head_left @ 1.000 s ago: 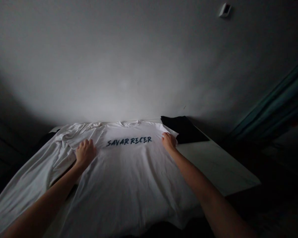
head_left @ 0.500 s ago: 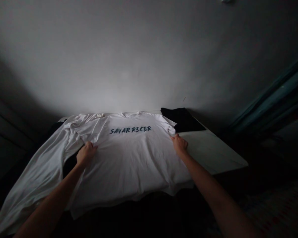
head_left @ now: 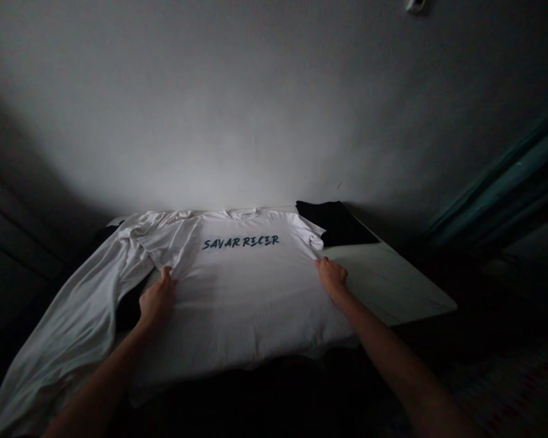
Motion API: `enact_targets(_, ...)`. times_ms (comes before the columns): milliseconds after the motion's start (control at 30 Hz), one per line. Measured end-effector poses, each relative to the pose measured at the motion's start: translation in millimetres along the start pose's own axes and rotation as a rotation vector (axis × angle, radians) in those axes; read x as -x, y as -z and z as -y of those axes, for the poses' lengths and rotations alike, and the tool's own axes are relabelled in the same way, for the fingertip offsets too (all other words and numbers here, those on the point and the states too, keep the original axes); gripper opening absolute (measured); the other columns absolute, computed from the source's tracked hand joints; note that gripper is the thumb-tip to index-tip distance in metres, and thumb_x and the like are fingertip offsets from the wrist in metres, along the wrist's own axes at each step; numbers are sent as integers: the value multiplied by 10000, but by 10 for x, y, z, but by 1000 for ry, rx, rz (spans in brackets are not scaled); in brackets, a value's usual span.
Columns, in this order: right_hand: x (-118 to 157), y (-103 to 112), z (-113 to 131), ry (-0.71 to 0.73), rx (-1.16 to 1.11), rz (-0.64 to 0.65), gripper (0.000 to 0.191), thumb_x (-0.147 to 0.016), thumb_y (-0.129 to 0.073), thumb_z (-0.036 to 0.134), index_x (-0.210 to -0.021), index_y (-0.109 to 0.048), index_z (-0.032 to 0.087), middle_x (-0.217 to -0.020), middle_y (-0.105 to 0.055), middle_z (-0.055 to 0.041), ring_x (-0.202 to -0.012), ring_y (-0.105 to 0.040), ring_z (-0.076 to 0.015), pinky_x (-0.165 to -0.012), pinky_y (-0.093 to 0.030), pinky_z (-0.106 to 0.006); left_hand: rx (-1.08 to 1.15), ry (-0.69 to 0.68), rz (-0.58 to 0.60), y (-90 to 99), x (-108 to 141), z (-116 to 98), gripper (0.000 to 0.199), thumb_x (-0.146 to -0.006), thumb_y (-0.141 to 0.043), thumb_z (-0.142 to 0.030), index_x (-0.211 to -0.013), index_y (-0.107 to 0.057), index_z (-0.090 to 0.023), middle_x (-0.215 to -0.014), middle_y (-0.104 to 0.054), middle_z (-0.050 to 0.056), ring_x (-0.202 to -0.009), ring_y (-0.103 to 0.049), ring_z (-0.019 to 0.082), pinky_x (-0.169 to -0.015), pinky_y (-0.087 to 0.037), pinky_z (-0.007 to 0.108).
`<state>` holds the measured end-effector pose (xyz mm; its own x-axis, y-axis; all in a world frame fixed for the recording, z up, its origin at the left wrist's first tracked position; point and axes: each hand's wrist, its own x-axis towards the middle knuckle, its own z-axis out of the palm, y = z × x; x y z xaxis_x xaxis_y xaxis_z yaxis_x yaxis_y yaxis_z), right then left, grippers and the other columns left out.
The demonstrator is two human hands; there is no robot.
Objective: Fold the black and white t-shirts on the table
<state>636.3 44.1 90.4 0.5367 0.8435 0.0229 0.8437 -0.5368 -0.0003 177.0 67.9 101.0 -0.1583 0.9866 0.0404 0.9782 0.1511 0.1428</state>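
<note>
A white T-shirt (head_left: 246,292) with dark lettering across its chest lies spread over the table, collar towards the wall. Its lower hem hangs over the near edge. My left hand (head_left: 158,297) is closed on the shirt's left side, just below the sleeve. On the opposite side, below the right sleeve, my right hand (head_left: 332,277) pinches the fabric's edge. Between the two hands the cloth is pulled fairly flat, with slight creases near the hem. More white cloth (head_left: 86,292) lies rumpled at the left and drapes down towards me.
A folded black garment (head_left: 338,224) rests on the white table (head_left: 393,286) at the back right, partly under the shirt's sleeve. Behind the table stands a pale wall (head_left: 237,109). Teal cloth (head_left: 506,170) hangs at the far right. The floor is dark.
Both hands have shifted slightly towards me along the shirt's sides, still gripping it. The long creases across the shirt's front have smoothed out.
</note>
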Motion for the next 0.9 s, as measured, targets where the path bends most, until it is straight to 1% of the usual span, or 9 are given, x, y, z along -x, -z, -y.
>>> enact_targets(100,6,70,186,46,13,-94,333,-994,-425,234,-1187,-640,68,-1175,-656,-269,-1101,-641,-321,-863,-493,-406,-134,-85,-153,5,-41,-148,453,-961,-319,-267,-1338,-507,-101,-1150,-645,234,-1010,-647,365,-776,-514,451)
enact_targets(167,59,90,540,171,-19,-151,345,-975,-450,221,-1224,-635,73,-1308,-588,-267,-1213,-568,-333,-953,-462,-417,-152,-210,-226,-28,-103,-467,443,-931,-368,-221,-1304,-561,-78,-1282,-587,255,-1161,-576,382,-900,-489,486)
enact_targets(300,254,-30,1517,546,-195,-74,478,-1015,-394,330,-1430,-498,116,-1544,-402,-177,-1409,-383,-288,-1114,-349,-402,-27,-456,-95,-264,-226,-1315,511,-946,-373,-225,-1416,-497,-68,-1518,-439,198,-1399,-404,316,-1120,-364,436)
enact_targets(367,295,-143,1751,701,-248,-11,507,-1036,-342,371,-1502,-412,183,-1604,-315,-110,-1462,-306,-242,-1161,-291,-413,3,-522,-14,-426,-264,-1452,540,-971,-338,-255,-1486,-423,-115,-1569,-385,145,-1449,-345,284,-1157,-321,440)
enact_targets(500,59,-292,1262,680,-206,20,520,-1014,-408,463,-1511,-398,312,-1628,-269,-25,-1498,-228,-220,-1205,-202,-416,-43,-472,-50,-623,-359,-811,574,-999,-314,-436,-1532,-359,-227,-1608,-318,93,-1484,-274,307,-1178,-258,519)
enact_targets(600,-211,-299,819,403,-151,-9,586,-1012,-417,416,-1518,-389,121,-1598,-292,-183,-1487,-253,-290,-1196,-216,-433,-90,-393,-115,-634,-449,-388,603,-986,-349,-461,-1493,-422,-142,-1569,-373,173,-1468,-302,334,-1175,-263,509)
enact_targets(700,-289,-290,992,374,-156,-42,600,-1019,-380,373,-1508,-370,25,-1586,-274,-242,-1488,-234,-328,-1199,-201,-467,-72,-426,-123,-633,-542,-657,573,-989,-356,-389,-1450,-468,-68,-1550,-388,206,-1472,-292,331,-1188,-252,492)
enact_targets(833,-326,-313,1499,869,-233,34,523,-1025,-370,397,-1533,-366,272,-1623,-272,-43,-1499,-226,-228,-1221,-170,-442,-7,-589,-28,-650,-797,-1208,545,-1009,-305,-354,-1533,-361,-215,-1609,-313,68,-1491,-264,262,-1203,-255,449)
enact_targets(900,-491,-304,1538,893,-227,60,504,-1026,-371,419,-1521,-380,323,-1626,-269,-12,-1500,-225,-206,-1220,-173,-419,-22,-623,-3,-655,-1024,-1209,530,-1010,-311,-384,-1530,-361,-296,-1608,-318,32,-1489,-269,267,-1202,-249,474)
